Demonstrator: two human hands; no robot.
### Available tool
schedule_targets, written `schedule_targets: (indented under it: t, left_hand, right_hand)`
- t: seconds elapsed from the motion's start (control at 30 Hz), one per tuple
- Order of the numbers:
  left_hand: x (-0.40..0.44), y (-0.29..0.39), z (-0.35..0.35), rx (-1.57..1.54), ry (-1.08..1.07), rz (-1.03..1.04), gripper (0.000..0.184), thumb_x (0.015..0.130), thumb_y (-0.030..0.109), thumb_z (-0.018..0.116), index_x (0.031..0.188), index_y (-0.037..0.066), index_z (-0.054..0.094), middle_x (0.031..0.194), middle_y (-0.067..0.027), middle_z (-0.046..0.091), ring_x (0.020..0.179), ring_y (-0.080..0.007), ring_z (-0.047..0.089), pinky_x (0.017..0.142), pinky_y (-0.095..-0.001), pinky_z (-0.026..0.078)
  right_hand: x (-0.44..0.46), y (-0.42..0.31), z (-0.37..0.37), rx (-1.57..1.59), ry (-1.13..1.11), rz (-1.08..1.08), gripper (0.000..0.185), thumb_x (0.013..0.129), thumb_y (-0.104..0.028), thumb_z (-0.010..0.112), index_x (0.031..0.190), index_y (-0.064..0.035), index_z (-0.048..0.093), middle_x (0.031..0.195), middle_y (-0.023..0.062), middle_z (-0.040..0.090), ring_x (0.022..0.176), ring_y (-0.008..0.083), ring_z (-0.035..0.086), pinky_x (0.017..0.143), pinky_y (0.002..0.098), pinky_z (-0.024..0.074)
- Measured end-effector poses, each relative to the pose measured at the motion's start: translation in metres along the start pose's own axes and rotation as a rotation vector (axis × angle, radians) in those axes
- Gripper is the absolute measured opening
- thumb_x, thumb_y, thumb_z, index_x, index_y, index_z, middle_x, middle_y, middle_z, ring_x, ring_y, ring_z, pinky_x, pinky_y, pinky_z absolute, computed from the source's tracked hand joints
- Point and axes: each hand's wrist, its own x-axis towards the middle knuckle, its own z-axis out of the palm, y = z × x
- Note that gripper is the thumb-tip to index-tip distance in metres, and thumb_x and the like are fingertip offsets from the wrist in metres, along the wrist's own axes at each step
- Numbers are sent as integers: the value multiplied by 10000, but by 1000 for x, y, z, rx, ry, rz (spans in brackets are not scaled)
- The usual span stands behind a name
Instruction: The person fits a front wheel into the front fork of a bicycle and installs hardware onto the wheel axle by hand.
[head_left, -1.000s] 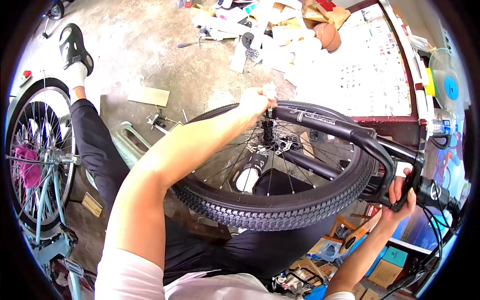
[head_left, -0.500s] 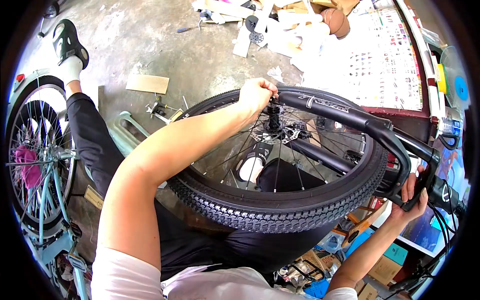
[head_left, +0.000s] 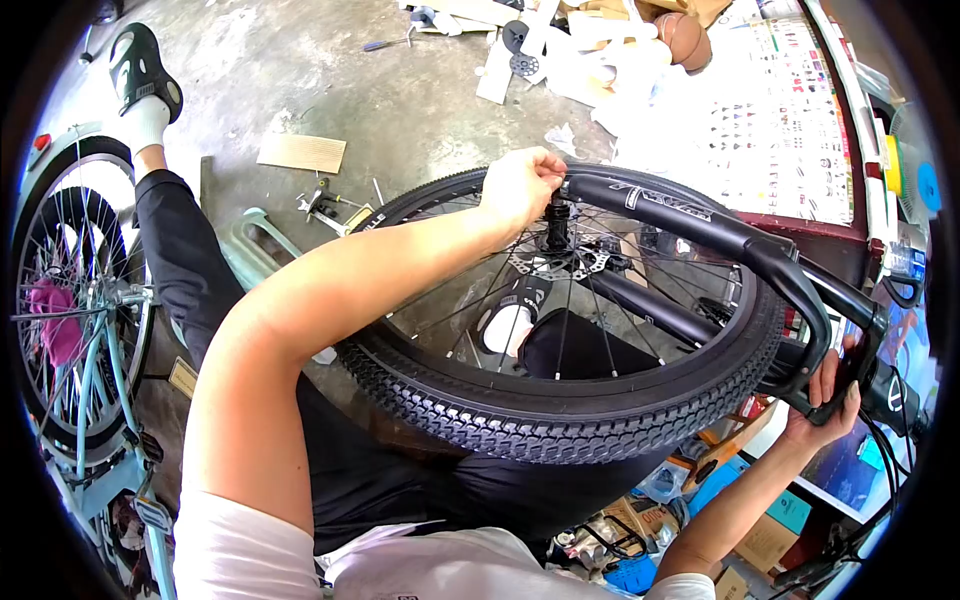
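A bicycle wheel [head_left: 520, 432] with a knobby black tyre lies tilted above my lap, between the legs of a black suspension fork [head_left: 650, 204]. My left hand [head_left: 523, 187] is closed in a pinch at the upper fork leg's tip, right above the end of the hub [head_left: 556, 230]. Whatever sits between its fingertips is hidden. A silver disc brake rotor [head_left: 585, 266] shows below the hub. At the right, my right hand [head_left: 828, 405] wraps its fingers round the fork near its crown, steadying touch on the black metal.
A light-blue bicycle [head_left: 90, 400] stands at the left. On the floor lie a cardboard piece [head_left: 302, 153], a metal tool [head_left: 325, 205] and a screwdriver [head_left: 385, 45]. A basketball [head_left: 684, 40] and packaging are at the back. Cables [head_left: 880, 480] hang at right; boxes [head_left: 768, 540] sit below.
The view has shifted slightly, so the floor objects appear a little to the right. My left hand stays at the fork tip with a small change in finger pose; my right hand keeps its hold.
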Motion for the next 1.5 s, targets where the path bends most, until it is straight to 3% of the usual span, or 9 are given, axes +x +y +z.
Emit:
schedule_targets:
  t: [0.27, 0.53, 0.7, 0.8, 0.97, 1.13, 1.23, 1.27, 1.5]
  left_hand:
    - [0, 16, -22, 275, -194, 113, 138, 875, 156, 693, 990, 87, 723, 911, -79, 737, 847, -163, 689, 784, -295, 525]
    - [-4, -3, -34, 664, -164, 745, 269, 831, 33, 616, 1047, 142, 733, 1036, -53, 696, 970, -278, 665, 857, -361, 531]
    - [-7, -6, -52, 720, -279, 749, 462, 797, -25, 545, 1169, 188, 717, 1188, -83, 643, 1106, -289, 617, 1000, -375, 490]
    - [3, 0, -63, 548, -434, 560, 409, 860, -35, 541, 1129, 208, 730, 1294, -101, 613, 1180, -306, 593, 1036, -374, 469]
    - [11, 22, -153, 295, -6, 257, 252, 943, 95, 581, 1163, 101, 702, 1125, -35, 709, 914, -125, 670, 823, -287, 527]
    - [-24, -96, -250, -8, 794, 102, 183, 945, 81, 559, 1067, 20, 681, 901, -96, 715, 776, -122, 658, 705, -304, 523]
    - [-81, -153, -222, -77, 798, -25, 169, 929, 33, 573, 1068, 9, 665, 863, -96, 703, 701, -158, 670, 665, -311, 530]
    - [-95, -171, -207, -18, 813, -51, 159, 938, 35, 564, 1061, 12, 662, 850, -94, 699, 710, -155, 674, 648, -307, 529]
    - [-139, -236, -135, 361, 870, -356, 141, 883, 123, 606, 971, 50, 689, 954, -171, 694, 910, -389, 652, 793, -464, 512]
  right_hand:
    - [-3, -1, -1, -30, -6, 3, 587, 903, -214, 587, 1374, 76, 390, 652, 22, 415, 509, 94, 416, 832, 291, 533]
    - [-4, -1, -2, -4, 1, 8, 573, 905, -217, 587, 1360, 74, 395, 656, 24, 416, 513, 95, 420, 679, 252, 482]
    - [-3, 1, -1, 4, -26, 5, 567, 905, -218, 583, 1357, 70, 397, 659, 20, 418, 523, 90, 419, 648, 235, 461]
    - [-1, -1, 0, 0, -36, 11, 562, 902, -215, 583, 1354, 65, 401, 662, 16, 418, 531, 86, 419, 625, 226, 444]
    - [-3, -10, -21, -11, -48, 55, 565, 922, -237, 564, 1381, 46, 395, 682, 17, 392, 534, 90, 413, 711, 249, 470]
    - [-3, -12, -28, -212, 657, -64, 596, 954, -223, 533, 1466, 23, 352, 1336, 247, 547, 623, 67, 418, 807, 234, 450]
    - [7, -14, -17, -379, 649, -112, 617, 1003, -244, 429, 1526, 19, 237, 1512, 217, 399, 1287, 269, 518, 1162, 434, 314]
    - [11, -10, 0, -331, 694, -127, 634, 1004, -252, 413, 1535, 24, 203, 1561, 179, 335, 1469, 322, 276, 1217, 480, 189]
    - [20, -12, 13, -354, 527, -126, 650, 983, -235, 449, 1525, 40, 221, 1588, 149, 287, 1464, 299, 289, 1226, 506, 122]
